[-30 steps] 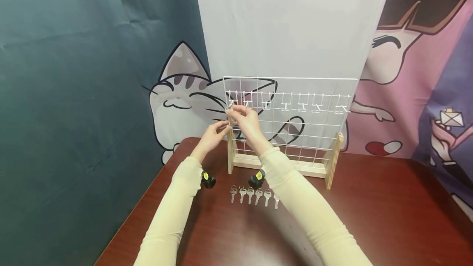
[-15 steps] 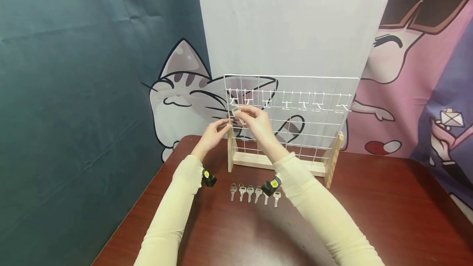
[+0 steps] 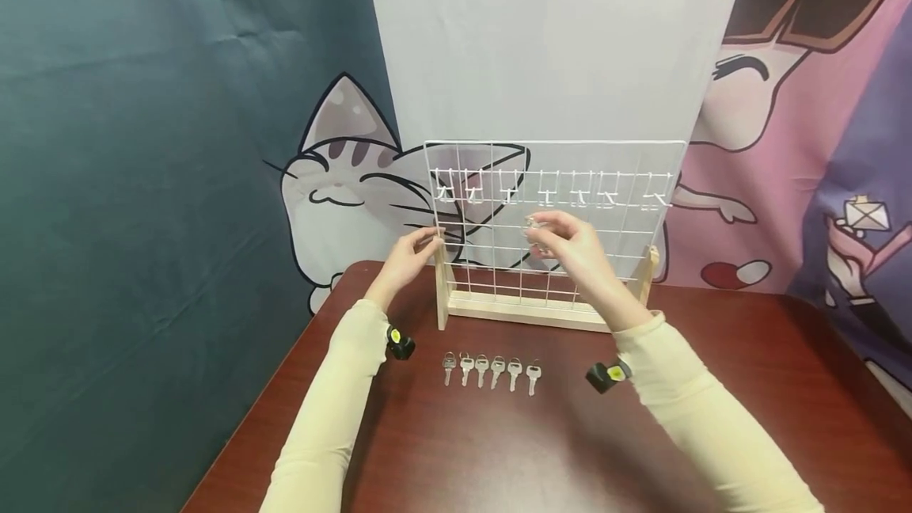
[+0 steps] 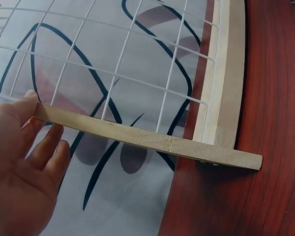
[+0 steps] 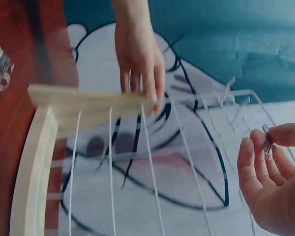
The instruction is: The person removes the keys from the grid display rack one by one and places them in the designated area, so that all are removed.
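My left hand (image 3: pixel 403 263) holds the top of the rack's left wooden post (image 4: pixel 147 138), thumb on one side and fingers on the other. My right hand (image 3: pixel 579 253) is raised in front of the white wire grid rack (image 3: pixel 530 142), below its middle hooks. Between that thumb and fingers it pinches a small metal key (image 5: pixel 267 140), mostly covered by the fingers in the head view. Several white hooks (image 3: pixel 546 198) hang in a row along the upper part of the grid. Lower down, a row of silver keys (image 3: pixel 482 371) with small rings lies on the table.
The rack's wooden base (image 3: pixel 527 310) stands on a dark red table (image 3: pixel 456 450). A printed cat curtain (image 3: pixel 342 196) hangs close behind it. My right forearm (image 3: pixel 705 402) reaches over the table's right part.
My right hand has moved away from the leftmost hooks, rightward and slightly down, with the key still pinched. My left hand stays on the post.
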### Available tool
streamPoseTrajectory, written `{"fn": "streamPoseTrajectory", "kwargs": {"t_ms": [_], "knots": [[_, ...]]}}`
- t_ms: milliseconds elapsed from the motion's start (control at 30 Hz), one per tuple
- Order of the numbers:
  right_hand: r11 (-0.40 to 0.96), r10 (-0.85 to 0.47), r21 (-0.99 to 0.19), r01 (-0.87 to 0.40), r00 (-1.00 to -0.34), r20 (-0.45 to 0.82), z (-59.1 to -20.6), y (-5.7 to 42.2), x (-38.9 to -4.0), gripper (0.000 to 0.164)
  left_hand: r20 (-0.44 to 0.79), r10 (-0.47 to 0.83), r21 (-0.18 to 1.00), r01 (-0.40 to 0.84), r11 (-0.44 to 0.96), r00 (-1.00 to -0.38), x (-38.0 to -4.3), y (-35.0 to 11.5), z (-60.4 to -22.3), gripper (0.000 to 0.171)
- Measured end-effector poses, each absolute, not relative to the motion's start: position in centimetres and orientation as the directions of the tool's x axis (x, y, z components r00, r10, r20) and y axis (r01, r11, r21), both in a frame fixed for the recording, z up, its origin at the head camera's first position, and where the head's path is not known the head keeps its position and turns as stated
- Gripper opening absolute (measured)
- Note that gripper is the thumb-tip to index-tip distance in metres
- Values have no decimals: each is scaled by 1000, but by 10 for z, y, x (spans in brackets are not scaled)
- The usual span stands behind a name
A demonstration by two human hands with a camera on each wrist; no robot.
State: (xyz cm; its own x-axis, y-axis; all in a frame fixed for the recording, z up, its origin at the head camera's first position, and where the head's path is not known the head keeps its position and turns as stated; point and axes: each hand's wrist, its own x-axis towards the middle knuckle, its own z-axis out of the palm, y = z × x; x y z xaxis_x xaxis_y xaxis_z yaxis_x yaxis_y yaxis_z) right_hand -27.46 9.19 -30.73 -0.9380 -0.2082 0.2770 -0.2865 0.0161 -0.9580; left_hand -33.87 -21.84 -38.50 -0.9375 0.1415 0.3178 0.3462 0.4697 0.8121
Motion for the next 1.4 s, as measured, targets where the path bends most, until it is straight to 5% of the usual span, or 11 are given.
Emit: {"fn": "streamPoseTrajectory", "kwargs": {"t_ms": [167, 633, 933, 1400], "knots": [[109, -189, -945, -307, -940, 284, -316, 125, -275, 32, 325, 144, 815, 354, 458, -935, -339, -218, -384, 41], [31, -207, -980, -196, -961, 185, -345, 166, -264, 16, 316, 148, 830, 349, 435, -937, -339, -217, -389, 41], [285, -174, -932, -222, -969, 178, -366, 190, -265, 36, 336, 150, 819, 367, 440, -930, -342, -215, -384, 40], [285, -159, -944, -168, -979, 126, -418, 205, -262, 30, 310, 154, 834, 346, 430, -938, -342, -217, -383, 43]]}}
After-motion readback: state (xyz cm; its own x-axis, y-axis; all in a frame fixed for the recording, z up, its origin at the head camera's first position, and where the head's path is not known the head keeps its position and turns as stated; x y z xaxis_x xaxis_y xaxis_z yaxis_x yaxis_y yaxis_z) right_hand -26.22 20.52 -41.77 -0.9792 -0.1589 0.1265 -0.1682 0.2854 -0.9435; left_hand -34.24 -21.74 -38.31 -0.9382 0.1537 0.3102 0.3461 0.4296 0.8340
